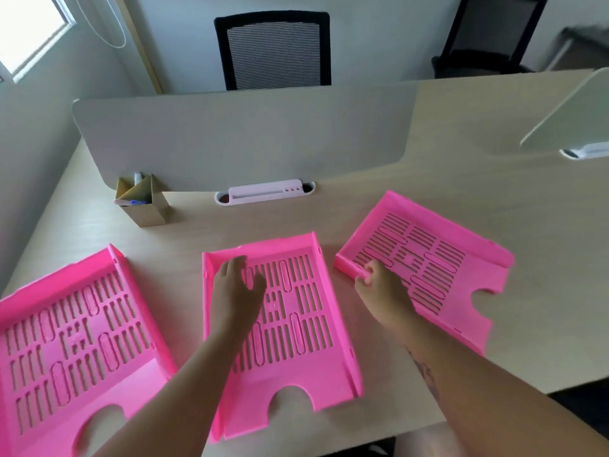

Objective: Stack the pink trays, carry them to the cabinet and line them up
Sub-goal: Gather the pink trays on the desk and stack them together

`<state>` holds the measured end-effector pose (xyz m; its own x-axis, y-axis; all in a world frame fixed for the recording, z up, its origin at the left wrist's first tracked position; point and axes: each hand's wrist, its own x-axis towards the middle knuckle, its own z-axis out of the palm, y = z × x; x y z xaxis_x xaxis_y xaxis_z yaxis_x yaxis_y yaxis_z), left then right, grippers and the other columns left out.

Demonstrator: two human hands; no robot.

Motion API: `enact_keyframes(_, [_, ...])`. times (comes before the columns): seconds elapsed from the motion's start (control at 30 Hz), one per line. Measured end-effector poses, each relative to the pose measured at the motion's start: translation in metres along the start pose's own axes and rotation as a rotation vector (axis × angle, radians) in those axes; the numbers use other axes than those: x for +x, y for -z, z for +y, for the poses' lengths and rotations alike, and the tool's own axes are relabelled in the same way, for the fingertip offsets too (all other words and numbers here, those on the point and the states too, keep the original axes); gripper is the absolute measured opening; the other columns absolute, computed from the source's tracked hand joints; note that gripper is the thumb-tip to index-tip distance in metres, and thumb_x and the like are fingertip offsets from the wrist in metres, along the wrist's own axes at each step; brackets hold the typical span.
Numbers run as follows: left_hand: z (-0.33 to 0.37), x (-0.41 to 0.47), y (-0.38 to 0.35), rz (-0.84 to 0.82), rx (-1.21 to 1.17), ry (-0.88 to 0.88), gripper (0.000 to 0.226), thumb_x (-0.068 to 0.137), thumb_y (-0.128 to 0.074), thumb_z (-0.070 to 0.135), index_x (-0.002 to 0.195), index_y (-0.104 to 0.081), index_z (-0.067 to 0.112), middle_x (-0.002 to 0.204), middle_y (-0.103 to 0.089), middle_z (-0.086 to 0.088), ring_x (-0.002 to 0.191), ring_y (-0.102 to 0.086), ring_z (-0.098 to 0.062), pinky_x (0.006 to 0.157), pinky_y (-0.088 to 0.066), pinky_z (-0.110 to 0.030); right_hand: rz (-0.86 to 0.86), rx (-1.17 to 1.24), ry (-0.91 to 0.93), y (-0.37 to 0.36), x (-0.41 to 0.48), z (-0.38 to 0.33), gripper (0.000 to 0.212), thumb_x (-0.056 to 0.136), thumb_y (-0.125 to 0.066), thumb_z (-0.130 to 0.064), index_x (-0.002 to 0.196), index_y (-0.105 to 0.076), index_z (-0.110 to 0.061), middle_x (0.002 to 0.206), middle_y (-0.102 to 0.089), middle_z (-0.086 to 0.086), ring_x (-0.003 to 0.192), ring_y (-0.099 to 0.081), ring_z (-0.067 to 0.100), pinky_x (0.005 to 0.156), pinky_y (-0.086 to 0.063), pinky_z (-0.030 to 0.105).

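Three pink slotted trays lie side by side on the light wooden desk (494, 199). The left tray (75, 341) is untouched. My left hand (235, 288) rests flat, fingers apart, inside the far left part of the middle tray (296, 324). My right hand (379, 285) has its fingers curled over the near left wall of the right tray (428, 262), which sits turned at an angle. No cabinet is in view.
A grey divider panel (244, 136) stands across the desk behind the trays. A cardboard pen holder (140, 202) and a white cable port (265, 192) sit at its foot. Two black office chairs (273, 51) stand beyond. A second divider (573, 113) is at far right.
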<state>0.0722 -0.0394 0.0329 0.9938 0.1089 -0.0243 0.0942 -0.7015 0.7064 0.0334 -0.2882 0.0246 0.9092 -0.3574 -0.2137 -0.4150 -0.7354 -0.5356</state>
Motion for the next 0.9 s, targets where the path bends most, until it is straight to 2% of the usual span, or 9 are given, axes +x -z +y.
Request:
enact_keyframes(0.1, [0.039,-0.006,-0.032,-0.083,-0.044,-0.039,0.036,0.092,-0.060,0.019,0.126,-0.057,0.007,0.118,-0.067,-0.009,0.104,-0.063,-0.025,0.091,-0.053,-0.044,0.081,0.007,-0.010,0.037,0.028,0.016,0.029,0.092,-0.053,-0.024,0.117,-0.055,-0.009,0.102,-0.068,0.006,0.079,-0.066,0.022,0.069,-0.057,0.038])
enact_keyframes(0.23, [0.085,-0.022,-0.085,-0.099,-0.146,0.039,0.022,0.090,-0.062,0.019,0.109,-0.066,0.009,0.102,-0.070,-0.002,0.085,-0.064,-0.020,0.071,-0.052,-0.028,0.118,-0.054,0.029,0.083,0.066,0.060,0.017,0.094,-0.052,-0.017,0.107,-0.056,-0.007,0.094,-0.065,0.007,0.065,-0.057,0.015,0.052,-0.045,0.027])
enact_keyframes(0.3, [0.108,-0.034,-0.110,-0.076,-0.227,0.162,0.015,0.090,-0.064,0.018,0.102,-0.066,0.010,0.090,-0.065,0.003,0.073,-0.058,-0.012,0.058,-0.041,-0.016,0.121,-0.098,0.045,0.105,0.088,0.085,0.022,0.094,-0.051,-0.016,0.111,-0.058,-0.005,0.099,-0.065,0.010,0.070,-0.055,0.017,0.054,-0.038,0.024])
enact_keyframes(0.4, [0.129,-0.053,-0.151,-0.075,-0.342,0.390,0.014,0.088,-0.067,0.021,0.088,-0.060,0.009,0.071,-0.055,0.003,0.054,-0.043,-0.010,0.046,-0.034,-0.020,0.126,-0.174,0.036,0.131,0.121,0.120,0.031,0.093,-0.052,-0.016,0.120,-0.057,-0.001,0.111,-0.062,0.015,0.087,-0.052,0.022,0.072,-0.042,0.029])
enact_keyframes(0.5, [0.138,-0.069,-0.191,-0.098,-0.372,0.536,0.023,0.085,-0.068,0.028,0.086,-0.059,0.007,0.073,-0.060,-0.004,0.059,-0.047,-0.014,0.050,-0.039,-0.025,0.117,-0.326,0.046,0.144,0.149,0.149,0.034,0.093,-0.053,-0.020,0.121,-0.055,0.000,0.114,-0.058,0.018,0.103,-0.054,0.032,0.081,-0.050,0.041])
enact_keyframes(0.6, [0.146,-0.081,-0.222,-0.128,-0.386,0.609,0.022,0.085,-0.068,0.032,0.086,-0.061,0.011,0.084,-0.070,-0.009,0.066,-0.058,-0.018,0.056,-0.047,-0.029,0.035,-0.367,0.003,0.144,0.171,0.174,0.033,0.093,-0.051,-0.018,0.121,-0.053,0.001,0.117,-0.057,0.020,0.106,-0.056,0.037,0.081,-0.049,0.043])
enact_keyframes(0.73, [0.158,-0.084,-0.240,-0.177,-0.324,0.570,0.011,0.088,-0.062,0.017,0.082,-0.055,0.011,0.085,-0.066,-0.008,0.062,-0.051,-0.016,0.055,-0.048,-0.031,-0.044,-0.287,-0.051,0.139,0.184,0.204,0.022,0.094,-0.047,-0.011,0.109,-0.056,0.002,0.107,-0.062,0.023,0.086,-0.060,0.034,0.066,-0.045,0.035])
enact_keyframes(0.8, [0.166,-0.081,-0.236,-0.134,-0.279,0.479,0.011,0.086,-0.057,0.013,0.077,-0.050,0.015,0.086,-0.061,-0.007,0.065,-0.050,-0.016,0.054,-0.046,-0.029,-0.019,-0.261,-0.007,0.143,0.184,0.214,0.014,0.093,-0.048,-0.012,0.087,-0.055,-0.002,0.091,-0.062,0.022,0.067,-0.052,0.027,0.054,-0.034,0.030])
enact_keyframes(0.9, [0.178,-0.072,-0.222,-0.063,-0.214,0.333,0.021,0.086,-0.054,0.011,0.072,-0.038,0.015,0.087,-0.047,-0.003,0.064,-0.040,-0.014,0.055,-0.036,-0.023,0.022,-0.251,0.026,0.159,0.174,0.218,0.023,0.093,-0.049,-0.017,0.072,-0.044,-0.011,0.068,-0.049,0.008,0.052,-0.040,0.020,0.048,-0.027,0.028])
